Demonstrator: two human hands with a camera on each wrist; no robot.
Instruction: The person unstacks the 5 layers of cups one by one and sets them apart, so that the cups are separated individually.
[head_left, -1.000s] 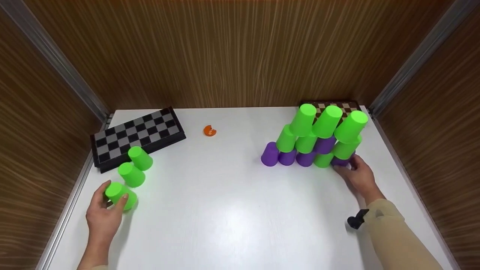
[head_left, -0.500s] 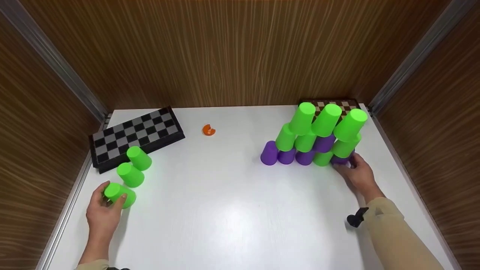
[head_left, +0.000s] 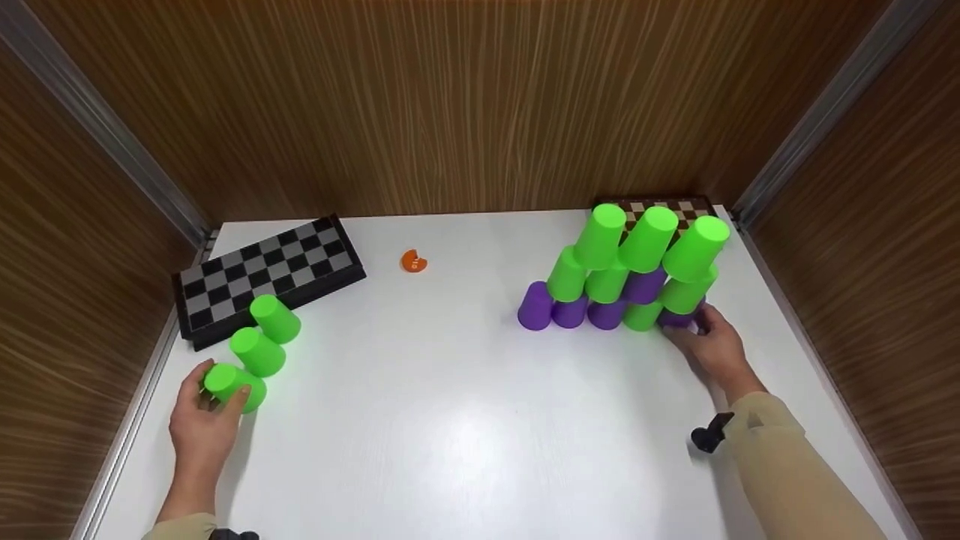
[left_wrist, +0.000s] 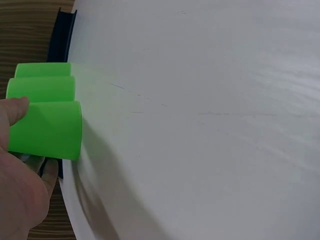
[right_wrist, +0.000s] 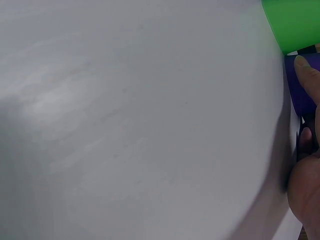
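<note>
My left hand (head_left: 204, 427) grips a green cup (head_left: 238, 386), thumb on its near side and fingers round the far side. This upside-down cup is the nearest of a slanting row; a second green cup (head_left: 257, 352) and a third green cup (head_left: 275, 319) stand behind it. At the right, my right hand (head_left: 718, 346) holds the purple cup (head_left: 677, 318) at the right end of a stack's bottom row. In the right wrist view the thumb lies against that purple cup (right_wrist: 298, 95). Above it rise a green middle-row cup (head_left: 688, 292) and a green top cup (head_left: 697, 249).
The stack has three tiers of purple and green cups, with a purple cup (head_left: 535, 306) at its left end. A brown chessboard (head_left: 694, 206) lies behind it. A black-and-grey chessboard (head_left: 270, 274) lies back left, near an orange notched disc (head_left: 413, 261). Wood-grain walls surround the white table (head_left: 450, 420).
The left hand and its green cup have edged slightly toward the second cup in the row. The right hand keeps its hold on the purple cup. The head view has shifted a little.
</note>
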